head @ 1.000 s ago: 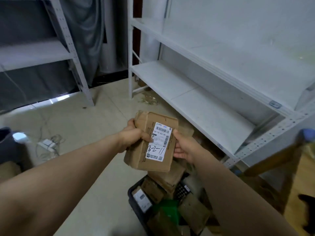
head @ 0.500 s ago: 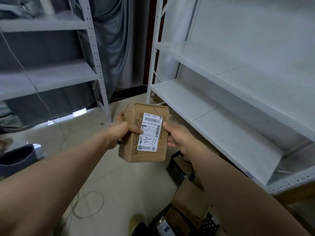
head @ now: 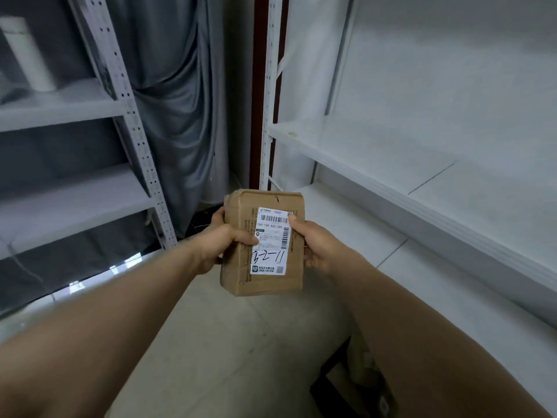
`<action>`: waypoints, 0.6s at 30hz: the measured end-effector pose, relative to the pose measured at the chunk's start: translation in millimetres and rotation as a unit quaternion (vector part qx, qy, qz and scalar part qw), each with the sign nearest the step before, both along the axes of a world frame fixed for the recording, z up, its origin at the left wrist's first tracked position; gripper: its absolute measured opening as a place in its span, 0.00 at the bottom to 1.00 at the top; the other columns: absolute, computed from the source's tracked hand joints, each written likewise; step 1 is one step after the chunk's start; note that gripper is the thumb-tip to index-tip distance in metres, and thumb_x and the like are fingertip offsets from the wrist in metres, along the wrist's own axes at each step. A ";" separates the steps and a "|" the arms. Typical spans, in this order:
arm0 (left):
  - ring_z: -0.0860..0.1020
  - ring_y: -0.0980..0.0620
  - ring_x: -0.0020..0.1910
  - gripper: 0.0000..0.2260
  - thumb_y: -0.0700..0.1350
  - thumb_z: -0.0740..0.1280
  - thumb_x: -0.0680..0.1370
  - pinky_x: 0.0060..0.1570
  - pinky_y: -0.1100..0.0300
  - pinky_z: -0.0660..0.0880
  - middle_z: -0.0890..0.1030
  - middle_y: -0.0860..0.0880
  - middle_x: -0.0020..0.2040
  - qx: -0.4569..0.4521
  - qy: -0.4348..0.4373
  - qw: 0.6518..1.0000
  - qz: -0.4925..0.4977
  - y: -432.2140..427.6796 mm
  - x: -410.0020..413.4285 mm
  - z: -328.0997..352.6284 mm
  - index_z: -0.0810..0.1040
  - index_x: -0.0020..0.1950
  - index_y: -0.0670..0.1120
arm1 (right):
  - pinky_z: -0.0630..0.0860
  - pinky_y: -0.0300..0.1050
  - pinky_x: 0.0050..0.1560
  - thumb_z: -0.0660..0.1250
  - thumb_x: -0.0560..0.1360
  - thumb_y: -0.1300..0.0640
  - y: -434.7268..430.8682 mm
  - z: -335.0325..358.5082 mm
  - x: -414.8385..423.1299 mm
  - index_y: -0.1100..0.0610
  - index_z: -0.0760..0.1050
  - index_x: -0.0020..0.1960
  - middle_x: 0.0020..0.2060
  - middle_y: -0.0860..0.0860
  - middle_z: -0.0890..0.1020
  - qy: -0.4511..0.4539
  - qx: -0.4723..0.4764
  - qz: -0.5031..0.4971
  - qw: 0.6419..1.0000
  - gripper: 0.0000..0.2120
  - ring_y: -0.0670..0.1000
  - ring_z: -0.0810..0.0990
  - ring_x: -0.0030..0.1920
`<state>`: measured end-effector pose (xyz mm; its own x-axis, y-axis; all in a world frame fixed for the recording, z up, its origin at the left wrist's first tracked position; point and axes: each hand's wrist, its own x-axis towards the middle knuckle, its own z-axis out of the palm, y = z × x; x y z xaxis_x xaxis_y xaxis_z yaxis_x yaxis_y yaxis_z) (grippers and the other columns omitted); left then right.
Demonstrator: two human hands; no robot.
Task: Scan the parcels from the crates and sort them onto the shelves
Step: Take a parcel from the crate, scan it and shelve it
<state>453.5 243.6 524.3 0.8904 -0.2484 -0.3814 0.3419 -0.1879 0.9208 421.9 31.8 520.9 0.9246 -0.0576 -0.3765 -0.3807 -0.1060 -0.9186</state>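
Grey curtain (head: 174, 101) (heavily creased), white cylinder (head: 30, 55)

The parcel (head: 265, 245), gripped by the left hand (head: 221, 247) and right hand (head: 321, 250), hangs over open floor (head: 241, 342). Rightward, two white shelf boards (head: 407, 164) lie bare and open-fronted, with a perforated post (head: 266, 116) at their left end. On the left rack (head: 66, 107) a white cylinder (head: 28, 55) occupies the upper board. A dark crate (head: 334, 375) sits below the right forearm.

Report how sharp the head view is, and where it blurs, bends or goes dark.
Head view: sharpest on the label of the parcel, with barcode and handwriting legible; wide-angle distortion bows the left shelf upright; the crate at the bottom edge is soft and dim; lighting is flat, with no glare on the white right shelf.
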 end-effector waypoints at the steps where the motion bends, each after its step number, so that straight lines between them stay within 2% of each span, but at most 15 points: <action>1: 0.79 0.43 0.58 0.47 0.37 0.77 0.69 0.59 0.41 0.73 0.82 0.48 0.59 -0.005 -0.001 1.000 -0.002 -4.1 21.2 1.1 0.54 0.79 0.58 | 0.79 0.58 0.60 0.59 0.83 0.40 -4.2 0.5 19.0 0.52 0.80 0.61 0.51 0.50 0.87 -0.004 0.004 -0.001 1.000 0.20 0.54 0.86 0.54; 4: 0.79 0.43 0.59 0.48 0.36 0.76 0.68 0.64 0.37 0.71 0.82 0.48 0.59 -0.012 0.010 1.000 -0.010 -15.0 76.9 0.8 0.54 0.79 0.60 | 0.79 0.48 0.46 0.57 0.84 0.41 -16.4 8.8 64.5 0.52 0.81 0.59 0.48 0.49 0.88 -0.008 -0.010 -0.007 1.000 0.19 0.49 0.87 0.45; 5: 0.79 0.42 0.60 0.49 0.36 0.77 0.68 0.65 0.34 0.70 0.82 0.48 0.60 -0.015 0.014 1.000 -0.015 -18.6 93.8 -0.2 0.54 0.79 0.60 | 0.79 0.46 0.45 0.57 0.84 0.41 -21.5 11.1 78.6 0.52 0.81 0.58 0.46 0.48 0.88 -0.013 -0.020 -0.003 1.000 0.20 0.48 0.87 0.44; 9: 0.76 0.42 0.63 0.53 0.36 0.77 0.64 0.65 0.30 0.68 0.80 0.47 0.63 -0.017 0.025 0.998 -0.054 -36.9 160.6 0.1 0.52 0.80 0.63 | 0.80 0.55 0.57 0.60 0.81 0.38 -43.7 14.2 133.8 0.52 0.80 0.56 0.46 0.50 0.87 -0.030 -0.041 -0.023 0.998 0.19 0.55 0.85 0.52; 13: 0.75 0.41 0.65 0.51 0.33 0.76 0.66 0.65 0.29 0.69 0.80 0.48 0.63 -0.004 0.022 0.993 -0.118 -57.7 227.9 2.4 0.54 0.79 0.63 | 0.81 0.57 0.56 0.65 0.78 0.37 -60.8 7.4 179.7 0.52 0.73 0.66 0.53 0.53 0.85 -0.027 -0.020 -0.090 0.995 0.24 0.56 0.84 0.55; 15: 0.75 0.42 0.64 0.49 0.33 0.76 0.67 0.64 0.31 0.71 0.80 0.49 0.62 0.005 0.014 0.989 -0.147 -67.3 263.5 5.2 0.56 0.78 0.63 | 0.79 0.60 0.59 0.67 0.77 0.37 -67.5 7.3 201.6 0.52 0.72 0.68 0.54 0.53 0.85 -0.031 -0.014 -0.123 0.992 0.26 0.57 0.84 0.55; 18: 0.77 0.43 0.62 0.44 0.33 0.75 0.68 0.63 0.33 0.73 0.82 0.50 0.59 0.010 0.004 0.984 -0.180 -78.0 318.3 22.8 0.60 0.75 0.62 | 0.80 0.59 0.58 0.67 0.77 0.36 -72.5 26.2 242.6 0.51 0.72 0.67 0.54 0.52 0.85 -0.044 -0.019 -0.160 0.986 0.26 0.56 0.84 0.54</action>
<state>771.7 165.6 547.1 0.7427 -0.5405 -0.3953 0.2566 -0.3155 0.9136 664.5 -40.7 547.1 0.8861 -0.3637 -0.2873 -0.3188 -0.0281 -0.9474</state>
